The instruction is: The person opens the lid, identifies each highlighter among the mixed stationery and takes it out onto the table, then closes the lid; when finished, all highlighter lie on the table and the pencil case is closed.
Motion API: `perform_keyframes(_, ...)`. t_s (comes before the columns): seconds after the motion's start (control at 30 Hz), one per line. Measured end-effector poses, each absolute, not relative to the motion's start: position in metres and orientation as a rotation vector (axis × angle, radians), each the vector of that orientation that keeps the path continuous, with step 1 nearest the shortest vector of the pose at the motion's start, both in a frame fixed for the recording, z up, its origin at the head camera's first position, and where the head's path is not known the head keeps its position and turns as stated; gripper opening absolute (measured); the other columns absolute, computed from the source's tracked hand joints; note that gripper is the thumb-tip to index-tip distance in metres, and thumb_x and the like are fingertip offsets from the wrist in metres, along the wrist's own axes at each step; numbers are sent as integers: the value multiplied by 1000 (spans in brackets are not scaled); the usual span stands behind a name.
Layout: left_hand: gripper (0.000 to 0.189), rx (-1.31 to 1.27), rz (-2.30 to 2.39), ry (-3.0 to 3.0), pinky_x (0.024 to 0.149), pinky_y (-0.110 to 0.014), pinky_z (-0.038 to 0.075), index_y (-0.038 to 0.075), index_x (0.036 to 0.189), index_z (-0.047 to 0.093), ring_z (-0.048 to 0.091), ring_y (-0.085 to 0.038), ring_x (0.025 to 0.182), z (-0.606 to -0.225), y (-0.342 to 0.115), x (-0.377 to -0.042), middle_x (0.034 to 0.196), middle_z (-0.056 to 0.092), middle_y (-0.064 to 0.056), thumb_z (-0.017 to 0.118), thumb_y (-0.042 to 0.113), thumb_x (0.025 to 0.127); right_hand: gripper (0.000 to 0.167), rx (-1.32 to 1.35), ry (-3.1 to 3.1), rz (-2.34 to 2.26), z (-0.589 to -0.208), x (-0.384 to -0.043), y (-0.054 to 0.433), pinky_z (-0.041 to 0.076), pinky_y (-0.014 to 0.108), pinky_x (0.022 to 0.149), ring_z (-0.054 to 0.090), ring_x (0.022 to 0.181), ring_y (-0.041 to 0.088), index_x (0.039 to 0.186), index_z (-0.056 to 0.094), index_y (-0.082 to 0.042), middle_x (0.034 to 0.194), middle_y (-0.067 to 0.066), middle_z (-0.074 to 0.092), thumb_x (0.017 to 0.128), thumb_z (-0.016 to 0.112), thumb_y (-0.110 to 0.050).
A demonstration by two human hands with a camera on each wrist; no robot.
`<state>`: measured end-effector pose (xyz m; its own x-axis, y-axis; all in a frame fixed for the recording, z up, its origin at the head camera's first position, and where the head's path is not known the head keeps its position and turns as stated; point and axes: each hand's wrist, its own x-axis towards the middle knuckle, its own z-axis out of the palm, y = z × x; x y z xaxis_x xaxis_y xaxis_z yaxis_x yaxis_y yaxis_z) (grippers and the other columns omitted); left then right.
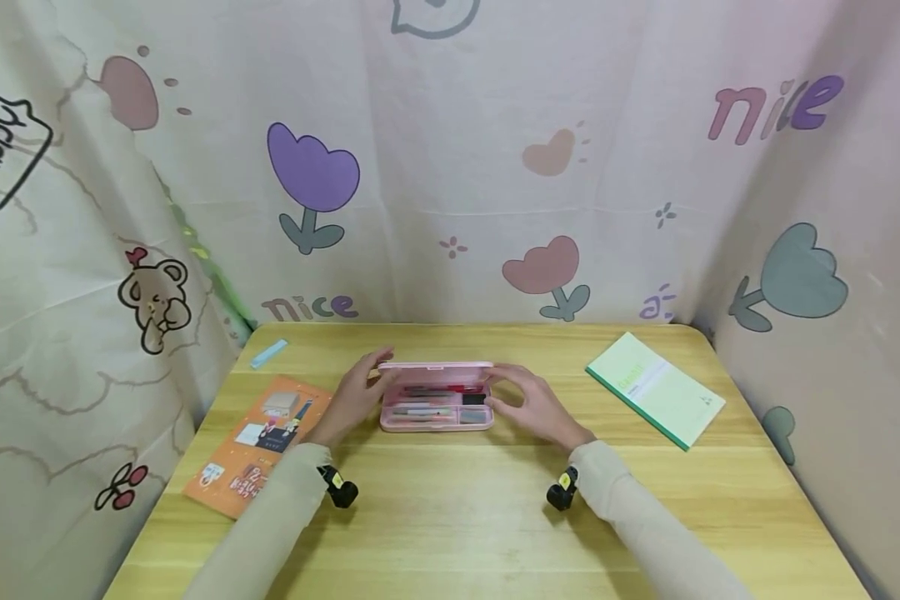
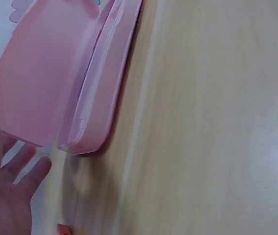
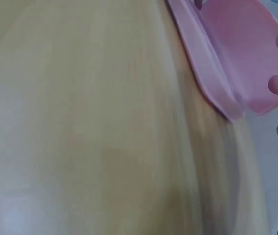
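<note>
A pink pencil case (image 1: 437,422) lies on the table with its lid (image 2: 43,68) raised and tilted back. Pens (image 1: 423,412) and other stationery fill its compartments, among them a black item (image 1: 474,399) and a red one. At the lid's left end, my left hand (image 1: 356,396) holds the edge, thumb on the inner side; its other fingers are spread, some partly hidden behind the lid. My right hand (image 1: 536,404) is at the right end, fingers loosely extended beside the lid (image 3: 249,54). Whether its fingertips touch the lid is hard to tell.
An orange booklet (image 1: 232,467) lies at the left, partly under the left forearm. A light blue strip (image 1: 269,353) is near the back left corner. To the right rests a pale green notebook (image 1: 656,392). A patterned curtain (image 1: 450,167) surrounds the wooden table (image 1: 450,517).
</note>
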<state>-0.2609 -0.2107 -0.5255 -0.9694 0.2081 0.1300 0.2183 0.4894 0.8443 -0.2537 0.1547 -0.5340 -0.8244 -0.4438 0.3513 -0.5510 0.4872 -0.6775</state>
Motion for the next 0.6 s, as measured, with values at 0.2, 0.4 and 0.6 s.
perform_keyframes(0.2, 75, -237, -1614, -2583, 123, -58, 46, 15, 162, 41, 48, -40, 149, -530, -217, -243, 158, 47, -16, 76, 47, 103, 57, 837, -2601, 1380, -531, -262, 144, 41, 62, 126, 63, 140, 27, 155, 60, -22, 132, 3, 77, 102, 79, -27)
perform_keyframes(0.4, 54, -372, -1410, -2682, 124, -68, 39, 16, 144, 62, 51, -39, 147, -537, -219, -237, 151, 57, -9, 80, 41, 100, 52, 812, -2606, 1419, -528, -273, 139, 50, 56, 120, 66, 132, 27, 152, 62, -17, 131, 3, 76, 103, 79, -20)
perform_keyframes(0.6, 63, -519, -1323, -2807, 126, -75, 31, 21, 153, 63, 38, -44, 159, -541, -215, -241, 168, 46, -8, 85, 39, 97, 46, 741, -2646, 1377, -529, -276, 135, 43, 60, 124, 59, 141, 29, 147, 67, -19, 139, 1, 73, 103, 79, -27)
